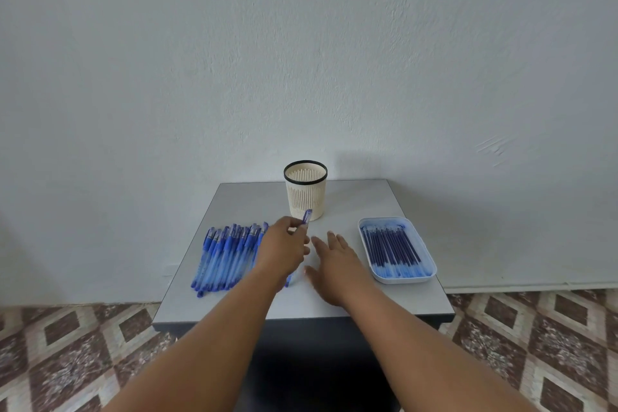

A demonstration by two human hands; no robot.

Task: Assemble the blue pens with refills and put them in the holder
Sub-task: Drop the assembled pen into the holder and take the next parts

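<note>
A row of several blue pens (224,257) lies on the left half of the small grey table (351,201). My left hand (284,251) holds one blue pen (306,216), its capped end sticking up past my fingers just in front of the cream slotted holder (305,190). The pen's lower end shows below my wrist. My right hand (334,262) hovers flat over the table's middle, fingers spread and holding nothing. Several dark blue refills (393,251) lie in a pale blue tray (422,241) on the right.
The table stands against a white wall (301,60), with patterned floor tiles (67,354) on both sides. The holder has a black rim and stands at the table's back centre. Bare tabletop lies between the pens and the tray.
</note>
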